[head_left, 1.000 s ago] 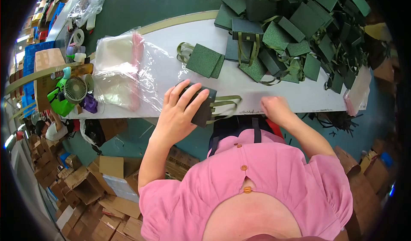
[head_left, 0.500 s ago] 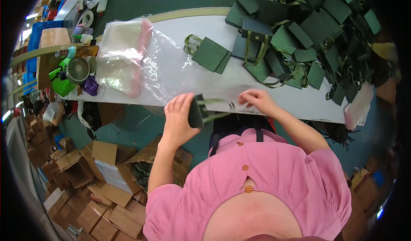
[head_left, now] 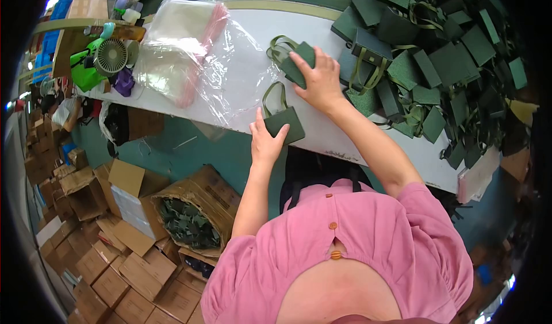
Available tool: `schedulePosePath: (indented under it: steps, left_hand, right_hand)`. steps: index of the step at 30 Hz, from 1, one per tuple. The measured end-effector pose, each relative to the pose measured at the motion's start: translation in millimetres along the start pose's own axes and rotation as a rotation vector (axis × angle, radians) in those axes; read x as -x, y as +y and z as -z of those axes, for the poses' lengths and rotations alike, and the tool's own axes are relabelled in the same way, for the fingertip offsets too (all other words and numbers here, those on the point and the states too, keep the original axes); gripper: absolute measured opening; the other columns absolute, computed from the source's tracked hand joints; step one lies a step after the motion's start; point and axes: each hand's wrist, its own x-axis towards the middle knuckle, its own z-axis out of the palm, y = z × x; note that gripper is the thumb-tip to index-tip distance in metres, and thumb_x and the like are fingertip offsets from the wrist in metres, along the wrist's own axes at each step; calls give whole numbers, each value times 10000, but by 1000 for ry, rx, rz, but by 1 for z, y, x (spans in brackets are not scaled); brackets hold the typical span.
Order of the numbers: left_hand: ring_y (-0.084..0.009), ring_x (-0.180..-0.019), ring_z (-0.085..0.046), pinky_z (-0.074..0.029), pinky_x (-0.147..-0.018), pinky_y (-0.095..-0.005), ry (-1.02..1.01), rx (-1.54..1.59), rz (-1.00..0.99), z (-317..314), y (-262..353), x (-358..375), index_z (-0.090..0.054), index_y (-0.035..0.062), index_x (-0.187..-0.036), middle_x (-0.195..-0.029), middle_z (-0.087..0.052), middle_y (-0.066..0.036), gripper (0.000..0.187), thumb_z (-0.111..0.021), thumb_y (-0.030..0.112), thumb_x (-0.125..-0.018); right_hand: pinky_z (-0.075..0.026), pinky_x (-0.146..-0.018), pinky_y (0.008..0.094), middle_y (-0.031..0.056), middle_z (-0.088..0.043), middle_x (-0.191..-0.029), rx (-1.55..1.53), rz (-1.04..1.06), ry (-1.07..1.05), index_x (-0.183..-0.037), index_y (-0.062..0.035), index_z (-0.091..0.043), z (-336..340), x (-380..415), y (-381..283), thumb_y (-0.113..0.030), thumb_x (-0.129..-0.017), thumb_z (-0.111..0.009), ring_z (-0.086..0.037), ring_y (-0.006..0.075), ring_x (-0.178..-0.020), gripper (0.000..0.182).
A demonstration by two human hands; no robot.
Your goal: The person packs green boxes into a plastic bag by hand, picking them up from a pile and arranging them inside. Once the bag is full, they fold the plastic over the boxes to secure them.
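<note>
My left hand (head_left: 267,143) grips a small dark green gift bag (head_left: 286,124) near the table's front edge, thumb across its face. The bag's green ribbon handle (head_left: 276,96) loops up toward the back. Farther back, my right hand (head_left: 321,81) has its fingers and thumb around another green gift bag (head_left: 303,56) lying on the white table. Green ribbon handles (head_left: 280,45) stick out to that bag's left. Part of this bag is hidden under the hand.
A large heap of green gift bags (head_left: 448,65) covers the table's right side. Clear plastic sleeves (head_left: 172,54) lie on the left, beside a small fan (head_left: 111,56). On the floor stand a sack of green pieces (head_left: 192,223) and cardboard boxes (head_left: 138,266).
My left hand has brought its bag rightward over the table edge, its face now turned up. My right hand has reached forward from the handles to the bag lying farther back.
</note>
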Motion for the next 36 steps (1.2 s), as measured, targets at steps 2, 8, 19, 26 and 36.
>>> schedulePosePath:
  steps: [2, 8, 19, 26, 36]
  left_hand:
    - [-432, -1118, -605, -525, -963, -484, -12, 54, -34, -11, -16, -3, -341, 41, -1560, -1244, -514, -263, 819, -737, 373, -923]
    - [-320, -1152, -658, -587, -910, -370, -161, 804, 187, -50, -38, 5, -369, -27, -1513, -1327, -556, -246, 543, -544, 65, -1008]
    - [-295, -949, -655, -526, -857, -373, 424, 129, -547, 59, -63, -68, -714, 54, -1067, -1055, -714, -104, 161, -682, 39, -910]
    - [-322, -1172, -530, -464, -994, -420, 239, -194, -715, 56, -95, -131, -718, 134, -1195, -1303, -586, -75, 381, -797, 288, -855]
    - [-322, -1173, -528, -436, -995, -445, 233, 49, -701, 17, -75, -96, -610, 83, -1226, -1335, -578, -66, 492, -818, 263, -819]
  right_hand:
    - [-374, -1066, 545, 239, -389, -1471, -275, -29, 74, -1496, -304, -496, 17, 11, -6, -339, -707, -866, -437, 419, -1286, 872]
    - [-408, -1052, 513, 214, -368, -1538, -252, 138, -100, -1444, -269, -572, 27, 94, -41, -288, -676, -884, -442, 421, -1311, 829]
    - [-414, -1106, 558, 257, -252, -1572, -358, 81, -57, -1394, -232, -579, -7, 135, -20, -116, -531, -952, -376, 487, -1383, 948]
    - [-378, -1151, 529, 242, -232, -1586, -465, -85, -60, -1462, -154, -476, 6, 135, -28, -130, -595, -943, -407, 452, -1383, 985]
    - [-300, -1225, 592, 128, -508, -1504, -1908, -564, -133, -1510, -53, -420, -71, 55, -78, -443, -907, -724, -477, 312, -1398, 780]
